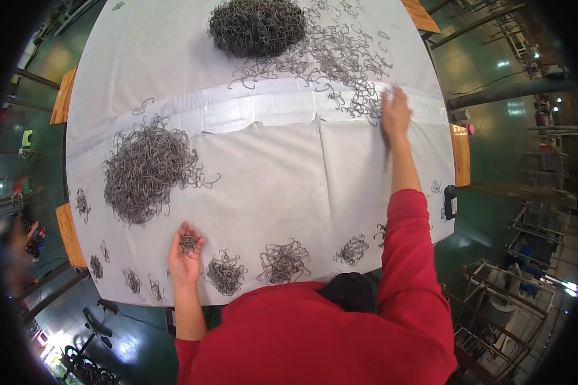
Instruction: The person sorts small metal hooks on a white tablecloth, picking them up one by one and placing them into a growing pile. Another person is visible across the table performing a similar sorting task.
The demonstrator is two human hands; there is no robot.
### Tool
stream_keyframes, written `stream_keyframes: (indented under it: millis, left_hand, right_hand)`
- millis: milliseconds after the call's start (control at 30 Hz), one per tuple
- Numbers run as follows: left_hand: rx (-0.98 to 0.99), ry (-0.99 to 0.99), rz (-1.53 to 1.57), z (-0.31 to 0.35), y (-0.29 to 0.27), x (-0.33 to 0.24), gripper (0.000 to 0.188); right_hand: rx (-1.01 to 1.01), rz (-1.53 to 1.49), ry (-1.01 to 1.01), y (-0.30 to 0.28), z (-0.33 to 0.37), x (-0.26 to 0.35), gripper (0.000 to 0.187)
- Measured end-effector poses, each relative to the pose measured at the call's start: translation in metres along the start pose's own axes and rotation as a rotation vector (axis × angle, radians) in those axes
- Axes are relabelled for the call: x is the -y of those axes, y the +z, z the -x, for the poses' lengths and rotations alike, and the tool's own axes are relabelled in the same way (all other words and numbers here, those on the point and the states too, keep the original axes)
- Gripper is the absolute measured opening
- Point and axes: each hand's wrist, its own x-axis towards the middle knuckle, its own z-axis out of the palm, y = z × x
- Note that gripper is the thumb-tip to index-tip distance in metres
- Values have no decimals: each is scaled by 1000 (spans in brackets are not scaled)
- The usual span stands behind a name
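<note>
Near the table's front edge, my left hand (pixel 185 262) is palm up with fingers curled around a small bunch of metal hooks (pixel 187 243). My right hand (pixel 397 115) reaches far to the right, its fingers stretched out beside the edge of a scattered spread of hooks (pixel 340 61). Whether its fingertips touch any hook is hard to make out. At the far middle stands a dense dark heap of hooks (pixel 257 25). A looser grey heap (pixel 148 170) lies beyond and left of my left hand.
Several small hook piles line the near edge, among them one pile (pixel 225 273), a larger one (pixel 284 261) and another (pixel 352 249). A white cloth (pixel 263 179) with a shiny taped strip (pixel 263 106) covers the table. A small black box (pixel 451 202) sits at the right edge.
</note>
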Motion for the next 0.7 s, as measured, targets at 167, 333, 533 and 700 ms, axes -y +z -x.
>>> stream_keyframes:
  millis: [167, 333, 533, 700]
  left_hand:
    - [-5, 15, -16, 2, 1, -2, 35]
    - [-19, 37, -4, 5, 5, 0, 36]
    - [67, -6, 25, 2, -1, -1, 37]
    - [79, -25, 33, 2, -2, -3, 38]
  right_hand:
    - [140, -172, -437, 19, 67, 143, 45]
    - [250, -213, -602, -22, 141, 202, 44]
    - [512, -251, -841, -44, 198, 194, 46]
    - [383, -319, -750, -32, 180, 217, 53]
